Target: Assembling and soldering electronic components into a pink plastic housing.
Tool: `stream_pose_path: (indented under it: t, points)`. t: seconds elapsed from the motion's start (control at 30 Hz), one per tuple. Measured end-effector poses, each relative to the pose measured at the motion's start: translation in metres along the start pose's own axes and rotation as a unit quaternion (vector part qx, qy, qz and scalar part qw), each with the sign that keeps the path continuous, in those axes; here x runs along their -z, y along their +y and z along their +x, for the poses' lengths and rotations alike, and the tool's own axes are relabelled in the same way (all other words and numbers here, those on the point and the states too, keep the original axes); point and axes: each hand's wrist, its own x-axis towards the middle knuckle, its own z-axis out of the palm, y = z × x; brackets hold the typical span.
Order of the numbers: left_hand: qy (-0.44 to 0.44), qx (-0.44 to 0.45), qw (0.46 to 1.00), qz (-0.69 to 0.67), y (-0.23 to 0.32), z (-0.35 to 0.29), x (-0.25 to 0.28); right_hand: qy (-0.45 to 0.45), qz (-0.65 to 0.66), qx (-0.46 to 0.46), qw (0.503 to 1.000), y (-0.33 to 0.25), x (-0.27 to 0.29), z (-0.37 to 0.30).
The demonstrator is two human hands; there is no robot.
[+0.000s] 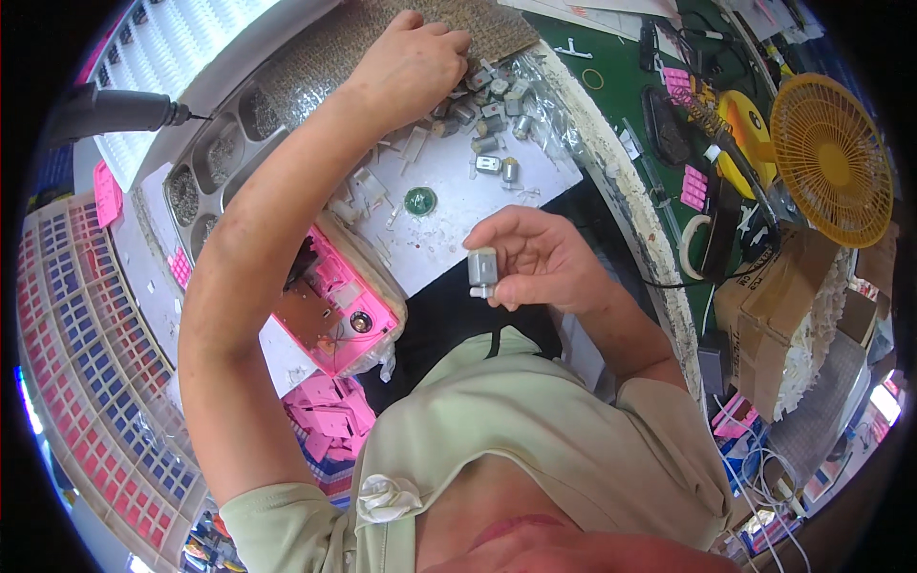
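Right hand [523, 263] pinches a motor [482, 269], leaving its casing exposed; left hand [415, 62] half-curls by piled motors [489, 125] toward worktop's [619, 181] far edge, grip unclear.

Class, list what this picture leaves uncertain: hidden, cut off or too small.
In the head view:
Left hand: its back hides the palm, so its grip is unclear.
Metal tray: partly hidden by the left forearm.
Dark power tool: rear end cut off by the black rim.
Bits in the tray: too small to identify.
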Motion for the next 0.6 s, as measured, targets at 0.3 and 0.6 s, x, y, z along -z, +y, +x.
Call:
stream_pose_path:
  t: [0.3,0.6]
  points:
    - [-0.001,0.037,0.999,-0.030,0.001,0.001,-0.006,0.049,-0.067,0.010,0.996,-0.006,0.007,-0.003]
    - [0.270,0.236,0.867,-0.346,-0.005,-0.027,0.002,0.129,-0.446,0.076,0.882,0.003,0.016,0.050]
